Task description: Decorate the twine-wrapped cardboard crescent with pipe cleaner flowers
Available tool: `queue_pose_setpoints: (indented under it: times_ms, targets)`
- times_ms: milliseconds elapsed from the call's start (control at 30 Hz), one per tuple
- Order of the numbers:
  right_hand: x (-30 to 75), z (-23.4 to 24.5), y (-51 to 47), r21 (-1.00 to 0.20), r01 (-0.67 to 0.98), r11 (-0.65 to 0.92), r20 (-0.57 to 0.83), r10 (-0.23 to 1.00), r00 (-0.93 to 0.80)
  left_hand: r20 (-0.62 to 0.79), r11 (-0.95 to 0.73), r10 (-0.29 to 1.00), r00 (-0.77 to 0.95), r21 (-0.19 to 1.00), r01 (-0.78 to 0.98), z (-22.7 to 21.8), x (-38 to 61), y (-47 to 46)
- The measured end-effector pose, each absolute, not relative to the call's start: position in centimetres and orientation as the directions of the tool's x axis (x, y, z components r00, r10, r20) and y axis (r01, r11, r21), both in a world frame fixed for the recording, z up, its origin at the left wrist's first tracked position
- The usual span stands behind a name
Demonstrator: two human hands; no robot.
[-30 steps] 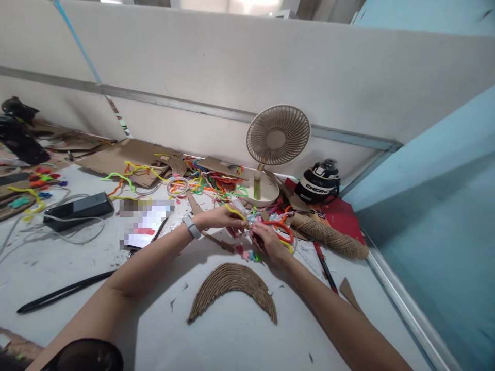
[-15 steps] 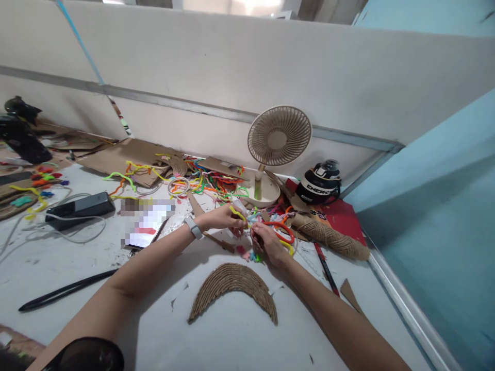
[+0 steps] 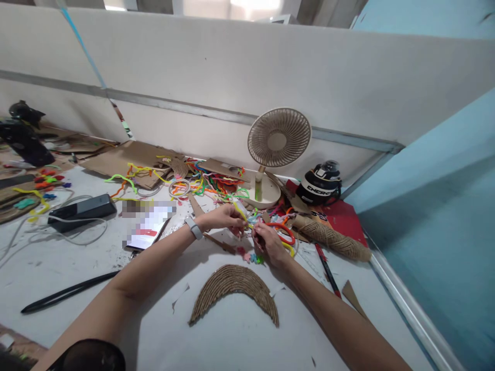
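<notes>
A fuzzy yellow pipe cleaner [image 3: 240, 209] is pinched in my left hand [image 3: 227, 216], its free end sticking up past the fingers. My right hand [image 3: 269, 245] is closed at the other end of this pipe cleaner, close beside the left. The fingertips partly hide where they grip it. Small pink, blue and green craft pieces [image 3: 252, 257] lie just below my hands. Nearer to me, a crescent of coiled brown cord [image 3: 234, 281] rests flat on the white table [image 3: 166, 335]. An orange loop [image 3: 288, 233] lies beyond my right hand.
Behind the hands are a small fan [image 3: 278, 139] and a heap of coloured pipe cleaners [image 3: 216, 181]. A twine roll [image 3: 332, 237], black jug [image 3: 320, 183] and red-black pen [image 3: 328, 270] lie right. A phone [image 3: 149, 226], black power bank [image 3: 83, 211] and cable are left.
My fingers have shifted slightly on the yellow pipe cleaner, and its upper end now leans differently beside my left hand. The camera view has moved a little; the crescent stays put.
</notes>
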State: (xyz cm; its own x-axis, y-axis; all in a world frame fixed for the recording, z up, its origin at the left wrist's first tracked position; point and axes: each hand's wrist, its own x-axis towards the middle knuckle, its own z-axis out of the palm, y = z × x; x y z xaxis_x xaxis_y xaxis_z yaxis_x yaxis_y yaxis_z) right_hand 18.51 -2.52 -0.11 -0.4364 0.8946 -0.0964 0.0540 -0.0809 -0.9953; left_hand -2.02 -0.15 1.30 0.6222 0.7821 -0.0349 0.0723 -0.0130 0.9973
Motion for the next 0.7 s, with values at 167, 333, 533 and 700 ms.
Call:
queue_pose_setpoints:
  times_ms: [167, 333, 533, 700]
  targets:
    - [18.4, -0.1, -2.6, -0.995, 0.072, -0.075, -0.099, 0.898, -0.429, -0.078, 0.074, 0.768, 0.635, 0.997, 0.032, 1.2, -1.9, -0.2]
    - [18.1, -0.5, -2.6, -0.995, 0.097, -0.030, -0.071, 0.890, -0.450, -0.103, 0.112, 0.737, 0.668, 0.993, 0.031, 1.2, -1.7, -0.4]
    - [18.1, -0.7, -2.7, -0.996, 0.094, 0.008, -0.033, 0.900, -0.434, -0.139, 0.189, 0.700, 0.701, 0.982, 0.007, 1.5, -2.1, -0.7]
    - [18.1, -1.1, -2.7, -0.995, 0.080, 0.066, 0.034, 0.934, -0.355, -0.121, 0.236, 0.733, 0.669, 0.968, -0.083, 1.3, -2.1, -0.5]
